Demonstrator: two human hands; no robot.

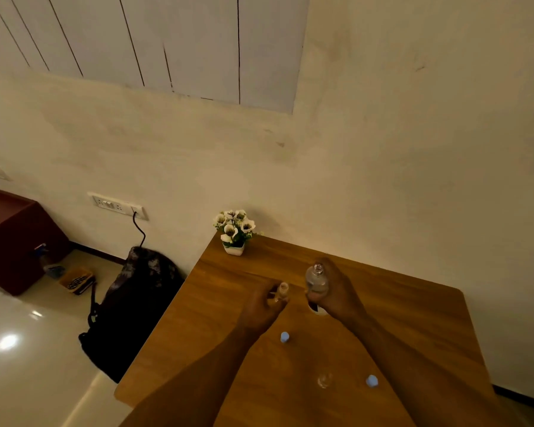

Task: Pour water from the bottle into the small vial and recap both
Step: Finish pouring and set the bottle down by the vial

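Note:
My right hand [336, 291] grips a clear plastic bottle [315, 280], uncapped, upright with a slight tilt, above the wooden table [398, 306]. My left hand [264, 305] holds a small clear vial [281, 291], open at the top, just left of the bottle; the two mouths are apart. A pale blue cap [285, 336] lies on the table between my forearms. A second pale blue cap [372, 380] rests nearer the front right, next to a small clear glass object [325, 380].
A white pot of white flowers [234, 232] stands at the table's far left corner by the wall. Left of the table, on the floor, lies a dark backpack [130, 306] with a cable running to a wall socket [117, 205]. A dark red cabinet [16, 238] stands further left.

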